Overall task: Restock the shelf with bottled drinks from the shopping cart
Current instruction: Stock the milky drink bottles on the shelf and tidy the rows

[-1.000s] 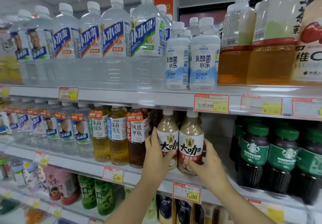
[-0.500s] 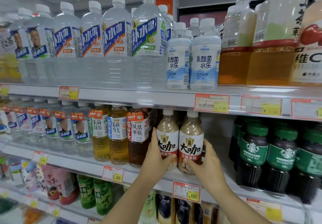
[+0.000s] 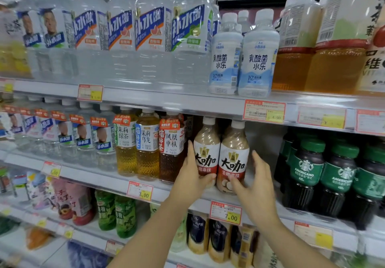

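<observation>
Two beige latte bottles with white caps and red-and-white labels stand side by side at the front of the middle shelf [image 3: 187, 200]. My left hand [image 3: 190, 177] wraps the lower part of the left latte bottle [image 3: 206, 142]. My right hand [image 3: 253, 184] cups the right latte bottle [image 3: 234, 153] from its right side, thumb on the base, fingers spread behind it. Both bottles stand upright on the shelf board. The shopping cart is out of view.
Amber tea bottles [image 3: 145, 146] stand just left of my left hand. Dark green-labelled coffee bottles [image 3: 306, 171] fill the shelf to the right, with a gap between them and the latte bottles. Large water bottles [image 3: 154, 38] line the upper shelf. Price tags [image 3: 226, 212] edge each shelf.
The view has shifted slightly closer to the shelf. Both hands stay on the two latte bottles; my right hand's fingers have loosened and spread a little.
</observation>
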A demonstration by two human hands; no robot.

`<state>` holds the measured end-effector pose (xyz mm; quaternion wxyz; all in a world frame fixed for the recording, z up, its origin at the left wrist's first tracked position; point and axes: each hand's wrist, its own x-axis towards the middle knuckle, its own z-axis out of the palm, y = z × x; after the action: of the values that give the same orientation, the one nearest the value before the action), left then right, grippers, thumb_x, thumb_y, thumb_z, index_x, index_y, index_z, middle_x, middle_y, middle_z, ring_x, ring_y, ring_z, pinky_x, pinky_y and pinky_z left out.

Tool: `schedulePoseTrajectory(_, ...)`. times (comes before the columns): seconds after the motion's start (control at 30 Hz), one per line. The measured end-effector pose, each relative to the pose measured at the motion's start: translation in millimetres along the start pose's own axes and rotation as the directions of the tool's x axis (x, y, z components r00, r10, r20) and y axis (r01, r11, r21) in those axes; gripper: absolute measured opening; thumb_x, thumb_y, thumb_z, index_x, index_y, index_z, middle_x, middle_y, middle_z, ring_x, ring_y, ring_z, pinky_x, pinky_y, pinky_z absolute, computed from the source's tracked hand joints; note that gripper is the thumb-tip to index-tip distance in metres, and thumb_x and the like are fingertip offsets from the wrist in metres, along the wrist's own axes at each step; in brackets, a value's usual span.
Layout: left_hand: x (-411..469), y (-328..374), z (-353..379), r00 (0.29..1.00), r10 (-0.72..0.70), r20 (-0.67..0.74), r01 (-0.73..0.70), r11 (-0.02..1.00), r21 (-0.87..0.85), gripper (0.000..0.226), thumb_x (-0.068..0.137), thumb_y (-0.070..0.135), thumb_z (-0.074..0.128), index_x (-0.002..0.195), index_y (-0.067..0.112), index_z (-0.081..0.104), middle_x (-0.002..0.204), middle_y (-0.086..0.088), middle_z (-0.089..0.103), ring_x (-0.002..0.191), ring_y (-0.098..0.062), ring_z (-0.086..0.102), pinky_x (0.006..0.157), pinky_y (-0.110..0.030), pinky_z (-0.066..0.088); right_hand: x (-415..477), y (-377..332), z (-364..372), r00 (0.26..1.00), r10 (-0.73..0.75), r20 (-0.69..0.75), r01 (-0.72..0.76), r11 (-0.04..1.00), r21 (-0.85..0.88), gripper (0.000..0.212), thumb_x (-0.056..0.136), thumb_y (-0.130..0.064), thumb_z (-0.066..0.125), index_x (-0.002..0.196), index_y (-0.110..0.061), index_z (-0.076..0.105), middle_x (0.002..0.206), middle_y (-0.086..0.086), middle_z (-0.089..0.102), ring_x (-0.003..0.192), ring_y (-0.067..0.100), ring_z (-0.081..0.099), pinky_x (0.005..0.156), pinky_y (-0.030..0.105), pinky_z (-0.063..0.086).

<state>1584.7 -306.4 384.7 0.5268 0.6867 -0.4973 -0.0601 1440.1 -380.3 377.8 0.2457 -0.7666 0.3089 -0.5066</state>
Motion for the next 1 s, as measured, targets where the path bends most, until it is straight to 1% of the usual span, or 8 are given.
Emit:
schedulePoseTrajectory(0.1, -27, -11, -8, 0.994, 0.106, -0.015, -0.105, 0.992, 0.063, 0.098, 0.086, 0.026, 0.066, 0.141, 0.047, -0.012, 0.151, 0.012, 0.02, 0.13, 0.001, 0.033, 0.105, -0.019, 0.034, -28, -14, 8, 0.955, -0.295, -0.027, 0.294, 0.955, -0.043, 0.049, 0.083, -0.019, 0.066, 0.128, -0.023, 0.047, 0.123, -0.014, 0.044, 0.119, 0.002, 0.039, 0.102, 0.013, 0.028)
schedulePoseTrajectory(0.23, -94, -56, -28, 0.976, 0.163, -0.146, -0.15, 0.984, 0.101, 0.069, 0.091, 0.02, 0.057, 0.137, 0.053, 0.017, 0.136, 0.016, 0.039, 0.12, 0.013, 0.036, 0.092, 0.001, 0.028, -77, -24, 57, 0.851, -0.443, 0.282, 0.448, 0.893, 0.05, 0.026, 0.086, -0.021, 0.053, 0.112, -0.019, 0.059, 0.111, -0.007, 0.057, 0.107, 0.007, 0.05, 0.095, 0.016, 0.037)
schedulePoseTrajectory(0.4, -215, -158, -50, 0.899, -0.229, -0.373, 0.272, 0.96, 0.064, 0.04, 0.089, 0.001, 0.056, 0.123, 0.021, 0.054, 0.109, 0.005, 0.06, 0.101, -0.012, 0.059, 0.082, -0.023, 0.047, -158, -11, 143, 0.668, -0.368, 0.646, 0.371, 0.918, 0.14, 0.024, 0.085, -0.013, 0.054, 0.107, -0.013, 0.063, 0.104, 0.003, 0.061, 0.098, 0.012, 0.051, 0.085, 0.015, 0.038)
schedulePoseTrajectory(0.6, -394, -255, -42, 0.525, -0.731, -0.436, 0.809, 0.587, -0.012, 0.035, 0.087, 0.0, 0.055, 0.119, 0.014, 0.059, 0.105, -0.003, 0.066, 0.095, -0.023, 0.063, 0.082, -0.034, 0.049, -280, 35, 241, 0.38, -0.254, 0.89, 0.285, 0.947, 0.148, 0.028, 0.077, -0.006, 0.06, 0.105, -0.006, 0.064, 0.106, 0.015, 0.062, 0.102, 0.033, 0.057, 0.085, 0.038, 0.045)
schedulePoseTrajectory(0.67, -443, -277, -34, 0.412, -0.798, -0.439, 0.889, 0.457, 0.004, 0.032, 0.088, 0.006, 0.055, 0.118, 0.018, 0.06, 0.106, -0.002, 0.066, 0.096, -0.022, 0.063, 0.083, -0.032, 0.048, -319, 62, 271, 0.246, -0.23, 0.942, 0.33, 0.933, 0.142, 0.033, 0.078, -0.005, 0.062, 0.111, -0.006, 0.062, 0.113, 0.016, 0.06, 0.107, 0.035, 0.055, 0.088, 0.041, 0.046)
schedulePoseTrajectory(0.8, -506, -330, -24, 0.318, -0.832, -0.455, 0.941, 0.334, 0.048, 0.035, 0.089, 0.01, 0.057, 0.123, 0.02, 0.057, 0.117, 0.001, 0.06, 0.103, -0.016, 0.058, 0.084, -0.03, 0.045, -385, 121, 323, 0.014, -0.058, 0.998, 0.323, 0.945, 0.05, 0.048, 0.085, -0.015, 0.057, 0.133, -0.017, 0.048, 0.135, 0.007, 0.045, 0.122, 0.027, 0.044, 0.097, 0.041, 0.043)
schedulePoseTrajectory(0.9, -524, -381, -22, 0.29, -0.834, -0.469, 0.957, 0.259, 0.131, 0.047, 0.089, 0.011, 0.058, 0.134, 0.018, 0.047, 0.135, -0.007, 0.045, 0.12, -0.027, 0.047, 0.091, -0.04, 0.043, -424, 159, 340, -0.031, 0.031, 0.999, 0.322, 0.946, -0.019, 0.053, 0.087, -0.015, 0.054, 0.139, -0.017, 0.041, 0.142, 0.003, 0.038, 0.122, 0.025, 0.044, 0.094, 0.036, 0.045)
schedulePoseTrajectory(1.0, -528, -429, -24, 0.256, -0.833, -0.491, 0.966, 0.196, 0.171, 0.062, 0.087, 0.01, 0.06, 0.143, 0.017, 0.034, 0.146, -0.014, 0.029, 0.128, -0.035, 0.039, 0.093, -0.047, 0.044, -447, 184, 342, 0.023, 0.041, 0.999, 0.305, 0.951, -0.046, 0.051, 0.089, -0.009, 0.052, 0.139, -0.013, 0.042, 0.14, 0.006, 0.041, 0.118, 0.027, 0.048, 0.091, 0.036, 0.044)
